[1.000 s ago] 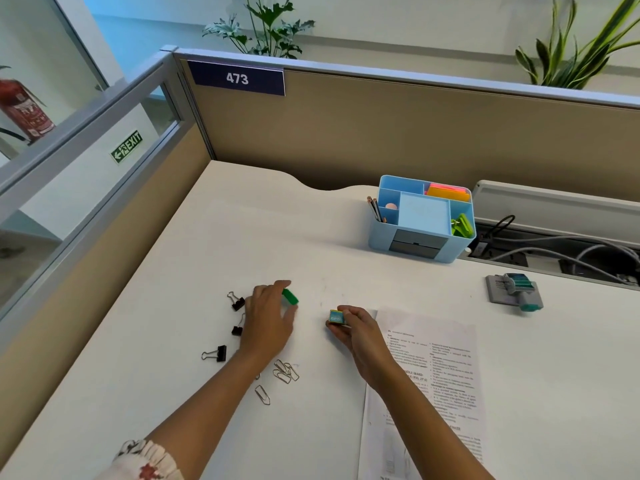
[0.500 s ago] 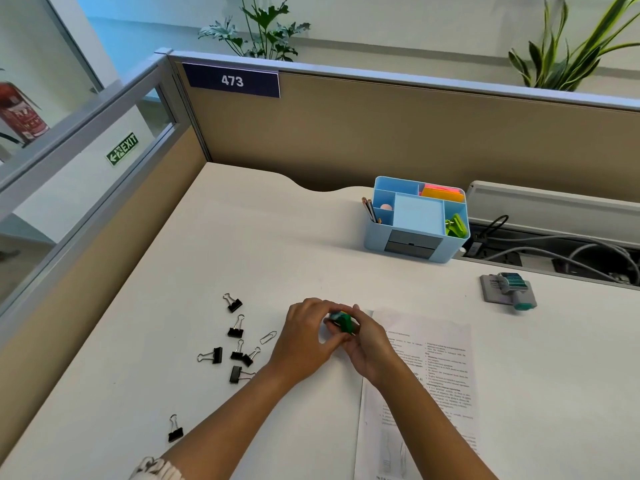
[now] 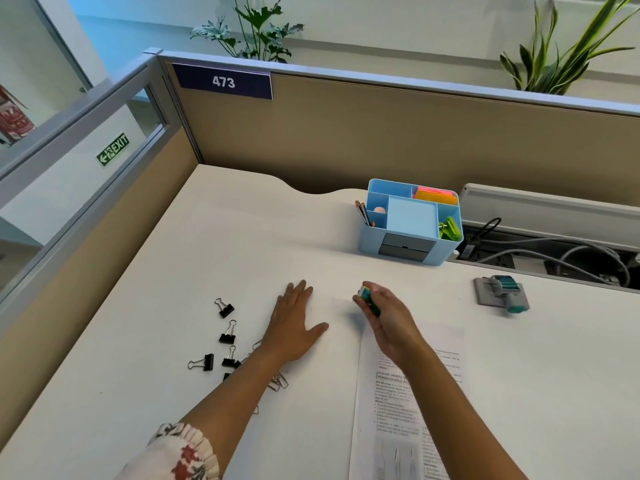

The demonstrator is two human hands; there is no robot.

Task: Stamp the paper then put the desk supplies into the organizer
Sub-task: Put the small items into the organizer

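Note:
My right hand (image 3: 389, 318) grips two small items together, a pale block with a green piece (image 3: 370, 300), just above the top-left corner of the printed paper (image 3: 408, 403). My left hand (image 3: 293, 325) lies flat on the white desk with fingers straight, holding nothing. Several black binder clips (image 3: 227, 337) and wire paper clips (image 3: 278, 381) lie scattered left of and under my left forearm. The light blue organizer (image 3: 410, 223) stands at the back of the desk with pencils, sticky notes and a green item inside. The teal stamp (image 3: 505, 292) rests on its grey pad at the right.
A tan partition (image 3: 346, 133) walls the desk's back and left sides. An open cable tray (image 3: 554, 251) with cords sits right of the organizer. Plants stand behind the partition.
My left hand passed the green piece to my right hand, then moved left and flattened on the desk. My right hand now holds both small items and has lifted slightly.

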